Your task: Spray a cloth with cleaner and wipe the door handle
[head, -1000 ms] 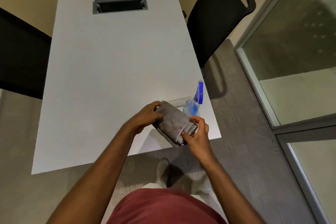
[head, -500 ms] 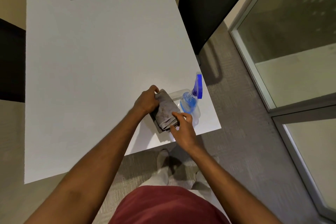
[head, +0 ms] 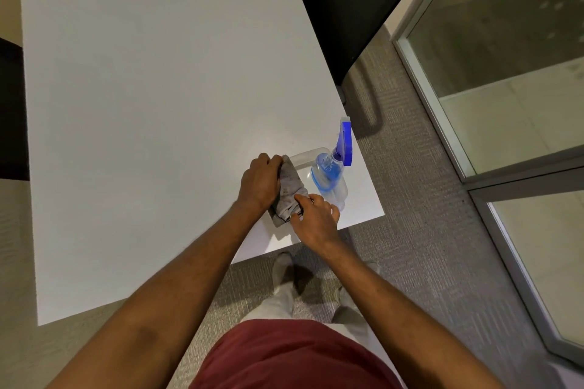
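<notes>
We see the grey cloth (head: 289, 189), folded, lying on the white table (head: 151, 110) near its right front corner. The left hand (head: 260, 181) grips the cloth's left side, fingers curled over its far end. The right hand (head: 316, 215) touches the cloth's near right edge; its fingers look loosely extended, and we cannot tell whether they pinch the fabric. Just beside the cloth on the right stands the clear spray bottle (head: 330, 177) with blue liquid and a blue trigger head. A black chair (head: 357, 9) sits at the table's right side. Grey carpet (head: 420, 230) lies underfoot.
</notes>
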Action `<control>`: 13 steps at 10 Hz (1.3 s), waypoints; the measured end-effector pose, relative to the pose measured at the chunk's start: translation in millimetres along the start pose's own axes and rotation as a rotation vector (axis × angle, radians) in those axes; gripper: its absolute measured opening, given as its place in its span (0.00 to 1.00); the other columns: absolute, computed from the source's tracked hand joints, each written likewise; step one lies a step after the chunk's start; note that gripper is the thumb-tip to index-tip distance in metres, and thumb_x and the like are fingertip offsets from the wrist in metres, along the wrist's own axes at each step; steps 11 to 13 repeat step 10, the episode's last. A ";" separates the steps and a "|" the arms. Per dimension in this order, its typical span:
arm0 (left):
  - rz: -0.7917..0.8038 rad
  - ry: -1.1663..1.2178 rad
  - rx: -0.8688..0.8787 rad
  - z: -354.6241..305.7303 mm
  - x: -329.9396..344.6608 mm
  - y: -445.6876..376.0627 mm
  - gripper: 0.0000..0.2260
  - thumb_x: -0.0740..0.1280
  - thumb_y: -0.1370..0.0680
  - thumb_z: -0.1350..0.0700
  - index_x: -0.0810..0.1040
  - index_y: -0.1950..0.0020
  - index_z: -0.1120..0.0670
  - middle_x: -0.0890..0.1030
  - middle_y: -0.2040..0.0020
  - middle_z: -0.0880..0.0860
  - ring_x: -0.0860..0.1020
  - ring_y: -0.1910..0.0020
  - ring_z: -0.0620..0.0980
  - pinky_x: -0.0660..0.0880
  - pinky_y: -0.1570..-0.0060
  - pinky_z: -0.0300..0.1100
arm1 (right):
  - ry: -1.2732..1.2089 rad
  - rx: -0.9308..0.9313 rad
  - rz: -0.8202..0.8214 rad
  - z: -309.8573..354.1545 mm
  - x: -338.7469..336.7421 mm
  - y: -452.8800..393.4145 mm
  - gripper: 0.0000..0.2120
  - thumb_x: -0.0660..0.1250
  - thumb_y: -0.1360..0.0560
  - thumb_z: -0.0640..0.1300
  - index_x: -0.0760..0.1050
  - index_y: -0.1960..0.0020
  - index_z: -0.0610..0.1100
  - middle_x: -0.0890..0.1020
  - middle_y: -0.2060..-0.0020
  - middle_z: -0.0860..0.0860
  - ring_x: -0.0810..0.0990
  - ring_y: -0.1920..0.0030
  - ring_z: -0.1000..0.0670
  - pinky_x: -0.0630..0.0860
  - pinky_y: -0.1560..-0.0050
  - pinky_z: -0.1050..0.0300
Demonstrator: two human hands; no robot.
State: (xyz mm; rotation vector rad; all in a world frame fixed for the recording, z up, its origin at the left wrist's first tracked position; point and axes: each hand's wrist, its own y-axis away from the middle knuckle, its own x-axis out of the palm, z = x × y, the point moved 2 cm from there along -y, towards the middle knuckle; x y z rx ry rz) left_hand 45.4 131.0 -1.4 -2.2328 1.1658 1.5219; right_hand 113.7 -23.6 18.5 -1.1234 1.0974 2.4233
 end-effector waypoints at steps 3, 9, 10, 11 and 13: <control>-0.034 -0.375 0.071 -0.9 7.4 5.2 0.12 0.77 0.26 0.57 0.80 0.45 0.57 0.80 0.55 0.57 0.77 0.57 0.58 0.65 0.59 0.47 | 0.179 -0.066 -0.070 1.4 8.0 -3.5 0.17 0.60 0.16 0.53 0.75 0.29 0.52 0.75 0.29 0.50 0.70 0.28 0.46 0.54 0.25 0.42; -0.135 -0.236 0.264 -57.0 34.8 57.6 0.16 0.69 0.19 0.44 0.80 0.37 0.53 0.81 0.36 0.56 0.78 0.38 0.58 0.73 0.38 0.56 | -0.190 -0.104 -0.347 -58.2 -19.4 38.8 0.17 0.68 0.19 0.49 0.77 0.32 0.47 0.82 0.35 0.48 0.76 0.32 0.46 0.63 0.25 0.47; -0.082 -0.139 0.296 -78.7 53.8 61.8 0.18 0.67 0.18 0.43 0.79 0.36 0.54 0.82 0.36 0.57 0.80 0.38 0.59 0.74 0.36 0.57 | -0.158 -0.075 -0.429 -90.0 -33.8 43.9 0.16 0.67 0.19 0.48 0.77 0.32 0.48 0.82 0.35 0.49 0.77 0.32 0.47 0.63 0.26 0.48; -0.082 -0.139 0.296 -78.7 53.8 61.8 0.18 0.67 0.18 0.43 0.79 0.36 0.54 0.82 0.36 0.57 0.80 0.38 0.59 0.74 0.36 0.57 | -0.158 -0.075 -0.429 -90.0 -33.8 43.9 0.16 0.67 0.19 0.48 0.77 0.32 0.48 0.82 0.35 0.49 0.77 0.32 0.47 0.63 0.26 0.48; -0.082 -0.139 0.296 -78.7 53.8 61.8 0.18 0.67 0.18 0.43 0.79 0.36 0.54 0.82 0.36 0.57 0.80 0.38 0.59 0.74 0.36 0.57 | -0.158 -0.075 -0.429 -90.0 -33.8 43.9 0.16 0.67 0.19 0.48 0.77 0.32 0.48 0.82 0.35 0.49 0.77 0.32 0.47 0.63 0.26 0.48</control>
